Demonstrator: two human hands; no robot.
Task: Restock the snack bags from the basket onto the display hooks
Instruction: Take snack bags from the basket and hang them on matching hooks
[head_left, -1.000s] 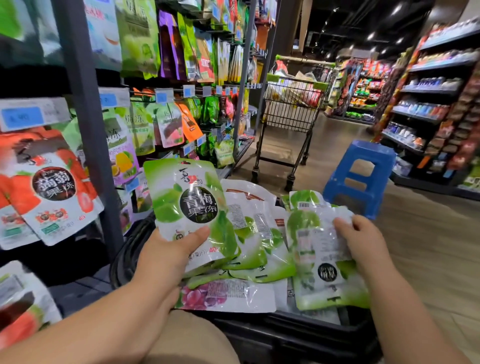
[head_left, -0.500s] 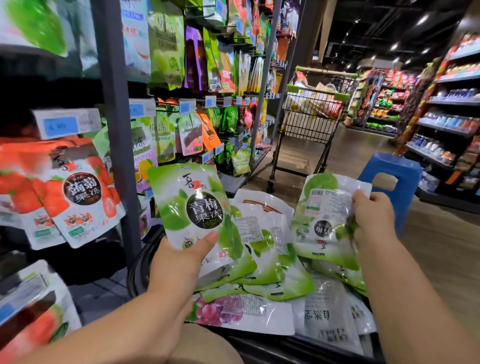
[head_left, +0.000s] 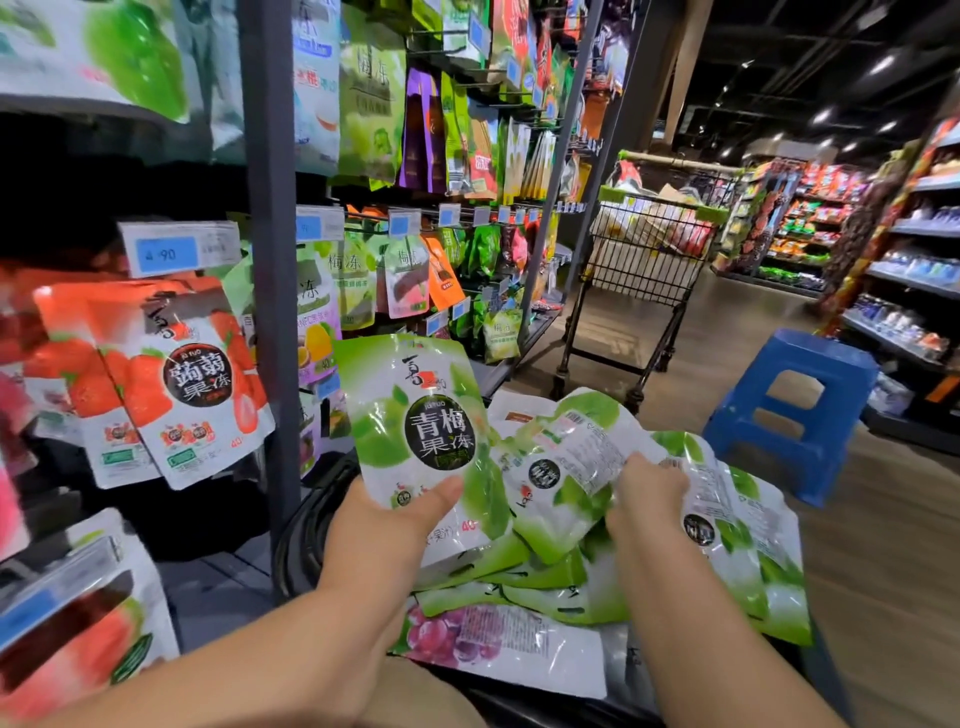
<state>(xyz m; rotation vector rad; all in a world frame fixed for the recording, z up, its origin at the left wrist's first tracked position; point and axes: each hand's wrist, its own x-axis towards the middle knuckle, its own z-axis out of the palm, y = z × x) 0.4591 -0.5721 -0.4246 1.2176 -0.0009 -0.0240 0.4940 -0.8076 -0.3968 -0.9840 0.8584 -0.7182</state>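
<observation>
My left hand (head_left: 387, 525) holds a fan of green plum jelly bags (head_left: 415, 415) upright, thumb pressed on the front bag's lower edge. My right hand (head_left: 649, 499) grips another green bag (head_left: 566, 467), back side facing me, and holds it against the fan. More green bags (head_left: 748, 545) and a purple grape bag (head_left: 498, 639) lie in the dark basket (head_left: 311, 519) below my hands. Red strawberry bags (head_left: 171, 379) hang on the display hooks at the left, under a blue price tag (head_left: 169, 252).
The shelf's grey upright post (head_left: 272, 312) stands between the strawberry bags and further hanging snack bags (head_left: 374, 270). A loaded shopping cart (head_left: 649, 260) stands in the aisle ahead. A blue plastic stool (head_left: 795, 405) sits right of the basket. Stocked shelves (head_left: 909, 260) line the far right.
My right hand lifted a green bag from the basket, then carried it left and down to the fan in my left hand. The view shifted up toward the shelf.
</observation>
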